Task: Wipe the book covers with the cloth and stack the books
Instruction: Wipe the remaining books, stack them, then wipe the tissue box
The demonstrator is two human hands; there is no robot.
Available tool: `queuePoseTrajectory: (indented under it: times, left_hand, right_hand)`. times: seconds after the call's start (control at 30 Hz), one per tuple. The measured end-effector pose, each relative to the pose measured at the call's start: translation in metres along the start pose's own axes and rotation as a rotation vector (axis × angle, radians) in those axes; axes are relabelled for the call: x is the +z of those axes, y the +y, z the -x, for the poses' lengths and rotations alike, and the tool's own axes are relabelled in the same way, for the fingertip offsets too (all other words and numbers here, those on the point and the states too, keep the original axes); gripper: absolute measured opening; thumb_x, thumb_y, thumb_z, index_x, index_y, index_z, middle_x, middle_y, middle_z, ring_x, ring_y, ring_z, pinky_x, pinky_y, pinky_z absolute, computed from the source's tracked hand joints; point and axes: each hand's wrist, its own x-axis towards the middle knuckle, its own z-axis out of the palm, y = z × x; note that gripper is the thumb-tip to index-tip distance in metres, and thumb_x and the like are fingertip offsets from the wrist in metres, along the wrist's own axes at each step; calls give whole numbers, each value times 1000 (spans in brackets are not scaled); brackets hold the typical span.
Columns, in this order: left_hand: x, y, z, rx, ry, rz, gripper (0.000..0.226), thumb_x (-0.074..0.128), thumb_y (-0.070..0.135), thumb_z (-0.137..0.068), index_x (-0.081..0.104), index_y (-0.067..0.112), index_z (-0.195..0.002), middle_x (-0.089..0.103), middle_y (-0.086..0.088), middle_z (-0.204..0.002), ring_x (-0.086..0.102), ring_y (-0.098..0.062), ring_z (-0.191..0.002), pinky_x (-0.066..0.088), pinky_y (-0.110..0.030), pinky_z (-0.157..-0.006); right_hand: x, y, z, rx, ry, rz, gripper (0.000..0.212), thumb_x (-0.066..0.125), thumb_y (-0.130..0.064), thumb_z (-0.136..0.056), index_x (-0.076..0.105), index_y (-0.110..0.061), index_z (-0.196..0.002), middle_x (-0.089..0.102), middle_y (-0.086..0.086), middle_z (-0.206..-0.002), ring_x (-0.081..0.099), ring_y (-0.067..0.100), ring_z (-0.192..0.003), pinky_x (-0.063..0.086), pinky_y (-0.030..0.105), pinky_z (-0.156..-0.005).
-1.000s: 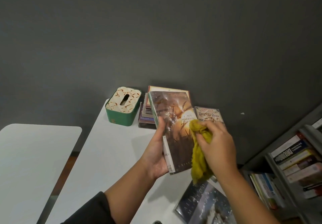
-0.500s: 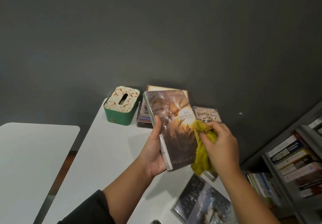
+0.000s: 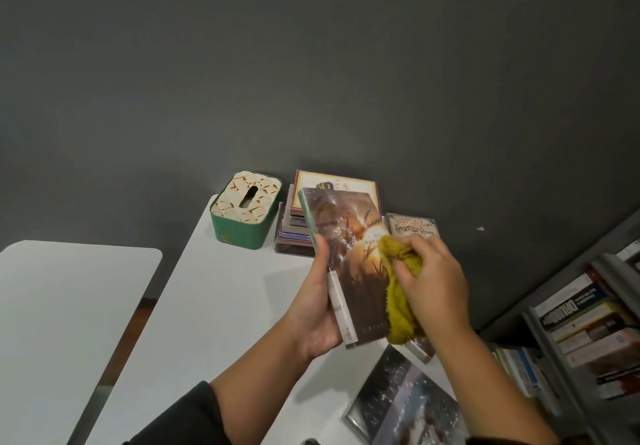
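Note:
My left hand (image 3: 317,309) grips a book with a sunset cover (image 3: 349,257) by its spine, holding it tilted above the white table (image 3: 214,299). Bunched in my right hand (image 3: 434,285) is a mustard-yellow cloth (image 3: 401,292), pressed against the right side of that cover. Behind the held book a stack of books (image 3: 294,233) stands against the wall. A small book with a floral title (image 3: 412,226) lies to the right of the stack, partly hidden by my right hand. A dark grey book (image 3: 401,406) lies flat near the table's front right.
A green tissue box with a patterned cream lid (image 3: 246,216) sits at the table's far left corner. A second white table (image 3: 59,323) stands to the left across a gap. A grey shelf packed with books (image 3: 585,333) runs along the right.
The cloth in my right hand has slid a little up the cover towards its middle. The held book has shifted slightly; my left hand's grip is the same.

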Motion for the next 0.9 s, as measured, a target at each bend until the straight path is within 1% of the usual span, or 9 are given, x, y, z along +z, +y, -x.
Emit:
queuePoseTrajectory:
  times: [0.13, 0.23, 0.33, 0.37, 0.43, 0.53, 0.67, 0.8, 0.9]
  left_hand:
    - [-1, 2, 1, -15, -4, -4, 93, 38, 81, -77, 58, 8, -130, 54, -21, -134, 52, -34, -124, 36, -46, -110]
    - [-3, 2, 4, -19, -56, -16, 88, 56, 69, -75, 52, 4, -135, 51, -21, -135, 48, -33, -126, 38, -42, -108]
    - [-6, 2, 5, 31, -108, -145, 48, 85, 17, -65, 71, 6, -110, 66, -21, -111, 65, -31, -102, 54, -42, -91]
    - [-6, 2, 7, 67, -71, -226, 39, 78, -2, -63, 73, 5, -100, 68, -20, -102, 68, -31, -93, 57, -42, -84]
    - [-7, 5, 10, 97, -19, -311, 41, 60, -16, -62, 67, 2, -99, 68, -21, -96, 68, -31, -88, 58, -42, -81]
    - [-8, 7, 13, 101, -32, -335, 49, 54, -18, -61, 59, 1, -105, 68, -20, -95, 69, -29, -88, 58, -41, -79]
    - [-5, 9, 16, 94, -85, -342, 52, 49, -22, -63, 60, 1, -108, 69, -19, -94, 69, -27, -87, 58, -36, -78]
    - [-1, 5, 16, 52, -88, -333, 50, 49, -21, -64, 58, 1, -107, 68, -17, -91, 69, -25, -85, 58, -35, -76]
    - [0, 3, 16, 46, -50, -339, 48, 51, -19, -65, 58, 0, -108, 68, -19, -98, 68, -29, -91, 57, -40, -82]
  right_hand:
    - [1, -19, 45, -98, -77, -109, 26, 70, -19, -80, 65, -26, -104, 53, -13, -103, 55, 9, -90, 40, 11, -66]
    - [4, -28, 62, -217, -83, -181, 30, 73, -16, -77, 66, -31, -103, 54, -16, -102, 53, 6, -90, 45, 19, -70]
    - [2, -19, 37, -174, -45, -187, 27, 73, -14, -77, 67, -27, -99, 55, -12, -97, 55, 11, -86, 42, 17, -63]
    - [-1, -15, 28, -157, -23, -182, 26, 73, -13, -77, 68, -26, -99, 56, -11, -96, 56, 12, -85, 39, 14, -61]
    - [-6, -9, 18, -142, 4, -172, 26, 73, -13, -78, 68, -26, -100, 56, -10, -95, 56, 11, -84, 40, 14, -61]
    - [-13, -2, 21, -165, -75, -230, 34, 74, -9, -76, 68, -34, -99, 55, -16, -96, 55, 4, -88, 47, 17, -66]
    - [-14, -9, 36, -345, -203, -260, 43, 75, -7, -69, 70, -37, -98, 57, -18, -94, 54, 3, -92, 49, 25, -74]
    - [-5, -15, 28, -369, -106, -205, 41, 76, -6, -69, 70, -35, -98, 57, -18, -92, 52, 10, -92, 45, 26, -74]
    - [-4, -4, 10, -281, -20, -157, 37, 75, -8, -73, 70, -33, -101, 57, -16, -93, 49, 10, -91, 37, 17, -73]
